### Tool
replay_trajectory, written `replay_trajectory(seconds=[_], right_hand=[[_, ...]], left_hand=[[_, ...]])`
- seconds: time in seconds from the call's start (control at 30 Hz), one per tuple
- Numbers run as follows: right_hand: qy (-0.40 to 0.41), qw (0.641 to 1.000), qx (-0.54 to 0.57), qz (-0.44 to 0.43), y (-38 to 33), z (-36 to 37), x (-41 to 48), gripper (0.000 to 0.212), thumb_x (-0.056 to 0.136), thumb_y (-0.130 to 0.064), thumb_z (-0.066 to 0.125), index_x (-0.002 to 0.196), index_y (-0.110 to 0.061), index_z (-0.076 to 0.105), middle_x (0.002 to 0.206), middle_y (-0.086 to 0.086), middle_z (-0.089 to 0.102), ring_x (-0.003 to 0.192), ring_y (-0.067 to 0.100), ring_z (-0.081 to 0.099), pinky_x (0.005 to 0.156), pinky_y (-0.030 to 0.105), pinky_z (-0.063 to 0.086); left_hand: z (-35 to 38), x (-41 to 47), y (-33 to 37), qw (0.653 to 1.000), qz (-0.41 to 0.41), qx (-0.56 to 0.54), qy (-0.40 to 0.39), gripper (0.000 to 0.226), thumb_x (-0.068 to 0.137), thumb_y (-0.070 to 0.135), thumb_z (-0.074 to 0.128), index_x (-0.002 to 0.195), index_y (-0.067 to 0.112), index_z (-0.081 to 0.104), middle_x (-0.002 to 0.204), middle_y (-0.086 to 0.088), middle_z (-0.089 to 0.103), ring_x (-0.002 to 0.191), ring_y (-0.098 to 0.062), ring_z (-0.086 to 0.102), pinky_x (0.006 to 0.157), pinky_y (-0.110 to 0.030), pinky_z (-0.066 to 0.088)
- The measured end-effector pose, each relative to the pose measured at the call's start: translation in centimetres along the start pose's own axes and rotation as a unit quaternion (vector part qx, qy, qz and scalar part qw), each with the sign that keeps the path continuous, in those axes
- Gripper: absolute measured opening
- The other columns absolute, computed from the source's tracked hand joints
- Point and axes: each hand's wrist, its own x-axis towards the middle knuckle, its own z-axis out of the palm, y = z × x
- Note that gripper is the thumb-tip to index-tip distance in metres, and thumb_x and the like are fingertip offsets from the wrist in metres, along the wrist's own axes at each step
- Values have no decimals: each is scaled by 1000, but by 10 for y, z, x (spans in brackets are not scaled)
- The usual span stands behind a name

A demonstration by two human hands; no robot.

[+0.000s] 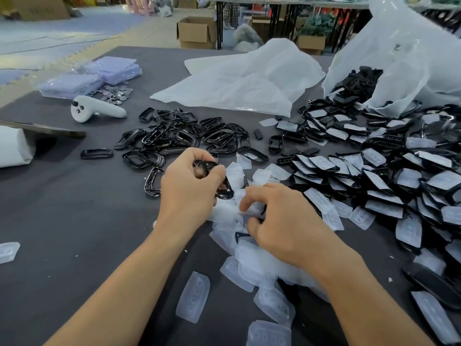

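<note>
Dark cloth-covered table (pixel 74 221) spreads beneath both hands; the left hand (pixel 189 188) grips a black frame (pixel 227 192), its long axis slanting down toward the right hand (pixel 284 221), which pinches a clear pad (pixel 253 210) from the pile (pixel 262 260) just below the frame.

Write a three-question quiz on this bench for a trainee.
1. True or false: the left hand holds a black frame.
2. Which lies left of the frame pile? A: a white controller. B: scissors. C: a mug.
3. Fill in: the right hand pinches a clear ____.
Key: 1 true. 2 A. 3 pad.
</note>
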Motion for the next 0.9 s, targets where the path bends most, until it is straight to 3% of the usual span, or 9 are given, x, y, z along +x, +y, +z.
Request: replay_trajectory(seconds=[0.13,0.2,0.27,0.4,0.5,0.57,0.63,0.77,0.9], right_hand=[[-25,999,41,-7,2,-9,-1,36,81,-16,68,107,-40,74,130,-13,66,112,0,58,85,3,36],[13,997,70,-14,3,-13,1,30,78,-13,73,94,-38,78,133,-19,65,102,-20,54,88,-7,28],[37,997,67,-11,7,-19,2,20,77,-15,79,78,-35,79,133,-19,67,110,-23,46,92,-10,18],[-50,999,-14,10,5,-27,-1,15,70,-33,87,79,-37,76,147,-23,54,138,-8,33,104,10,19],[-65,998,-17,9,2,-22,0,18,70,-32,88,82,-37,75,146,-20,54,121,-22,36,90,0,20],[-28,1000,14,-5,1,-18,0,16,71,-26,86,78,-36,75,135,-19,63,102,-36,36,83,-10,19],[25,995,94,5,-1,-16,-1,15,73,-25,83,78,-37,77,122,-24,68,100,-35,44,86,-9,24],[132,919,367,63,-8,-13,4,16,85,-10,79,79,-25,81,91,-9,79,91,9,73,89,28,58],[159,814,549,101,-14,-14,5,25,91,0,70,74,-17,78,63,-7,68,50,3,54,51,14,44]], left_hand=[[5,6,-6,998,6,52,-42,18,82,28,72,88,42,62,65,1,71,46,-17,55,54,-39,52],[5,9,-9,995,8,79,-58,16,82,31,71,88,42,62,66,7,72,49,-14,60,56,-36,53],[5,12,-11,994,8,89,-65,15,82,31,71,88,41,63,67,10,73,55,-13,66,59,-37,56],[5,13,-11,993,7,95,-68,14,84,28,71,88,39,63,66,10,74,60,-17,69,63,-40,60],[4,10,-8,992,9,104,-71,11,84,27,71,86,35,64,65,9,73,53,-13,64,54,-26,52],[3,7,-7,993,6,91,-75,10,84,26,71,86,35,66,64,9,73,46,-9,59,47,-19,47],[2,3,-4,995,0,63,-78,11,83,24,70,87,33,68,65,6,74,44,-10,60,47,-19,47],[0,-1,0,997,-12,6,-78,10,82,22,71,85,32,71,64,0,74,39,-13,58,41,-21,45],[-1,-1,2,996,-32,-32,-73,11,81,25,73,83,36,74,62,0,73,38,-11,42,38,-20,34]])
